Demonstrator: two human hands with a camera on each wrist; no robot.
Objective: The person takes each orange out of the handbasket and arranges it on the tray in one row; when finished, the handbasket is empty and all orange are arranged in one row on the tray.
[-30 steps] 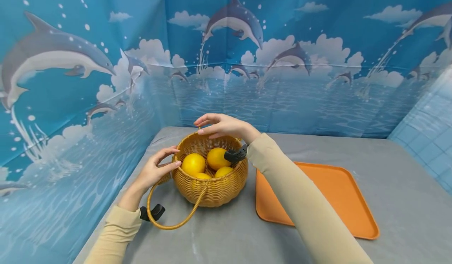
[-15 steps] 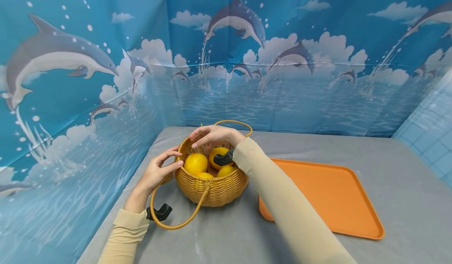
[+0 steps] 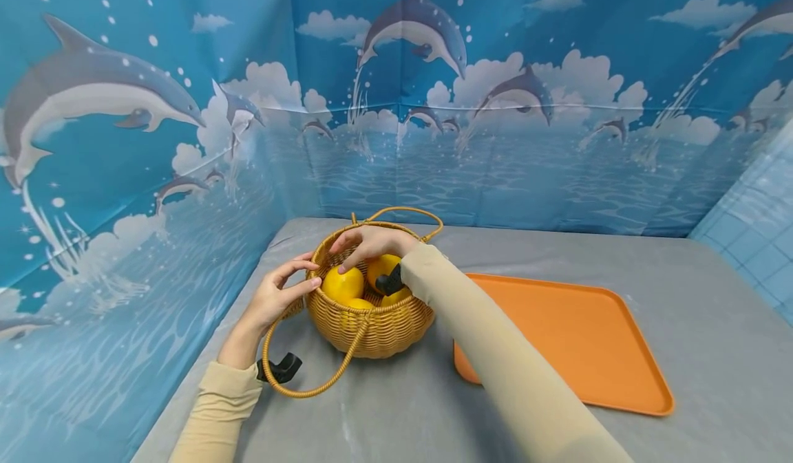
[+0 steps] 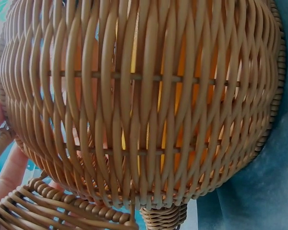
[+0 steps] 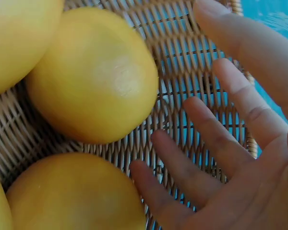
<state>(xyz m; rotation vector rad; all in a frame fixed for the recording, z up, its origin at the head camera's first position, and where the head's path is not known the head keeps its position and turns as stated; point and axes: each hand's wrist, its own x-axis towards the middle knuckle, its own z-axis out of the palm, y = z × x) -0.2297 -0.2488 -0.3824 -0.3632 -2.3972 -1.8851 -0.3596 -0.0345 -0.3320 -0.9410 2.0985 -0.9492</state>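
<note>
A round wicker basket (image 3: 372,329) holds several yellow-orange fruits that look like oranges. My left hand (image 3: 272,301) grips its left rim between thumb and fingers; in the left wrist view the woven wall (image 4: 144,110) hides most of that hand. Inside the basket's mouth is my right hand (image 3: 372,243), reaching over from the right with its fingers spread. Its thumb is over the left orange (image 3: 342,285) in the head view. The right wrist view has the fingers apart from the nearest orange (image 5: 93,76), with nothing held; another orange (image 5: 77,191) lies close to the little finger.
An orange tray (image 3: 570,339) lies to the right on the grey tabletop (image 3: 409,415), partly behind my right sleeve. One basket handle (image 3: 316,391) hangs forward near my left wrist; the other handle (image 3: 409,210) leans out at the back. A dolphin-print curtain (image 3: 495,160) surrounds the table.
My right hand has moved from above the back rim down into the basket, over the oranges. The back handle has come into view behind it. My left hand stays at the rim.
</note>
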